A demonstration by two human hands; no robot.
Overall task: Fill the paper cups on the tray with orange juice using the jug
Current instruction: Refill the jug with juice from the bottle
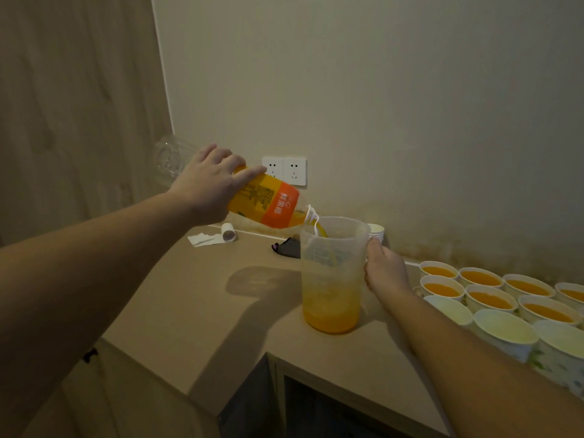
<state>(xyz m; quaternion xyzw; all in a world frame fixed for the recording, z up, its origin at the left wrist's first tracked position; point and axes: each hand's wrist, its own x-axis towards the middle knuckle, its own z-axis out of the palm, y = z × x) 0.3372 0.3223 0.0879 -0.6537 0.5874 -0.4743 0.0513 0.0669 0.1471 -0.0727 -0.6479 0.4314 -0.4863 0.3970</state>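
Two hands busy, well apart | table (196, 314) carries our jug (331, 279), upright at its middle, orange juice low inside | our left hand (208, 181) grips the tilted bottle (268, 202), pouring into the jug | our right hand (384, 268) holds the jug's handle | paper cups (493, 298) at right, rear ones filled, near ones empty

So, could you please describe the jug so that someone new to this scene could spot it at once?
Start at the double wall socket and drop to the beige countertop below. The jug stands there upright, left of the paper cups. It is the tall translucent plastic vessel with orange juice only at its bottom, and a tilted bottle pours into it.
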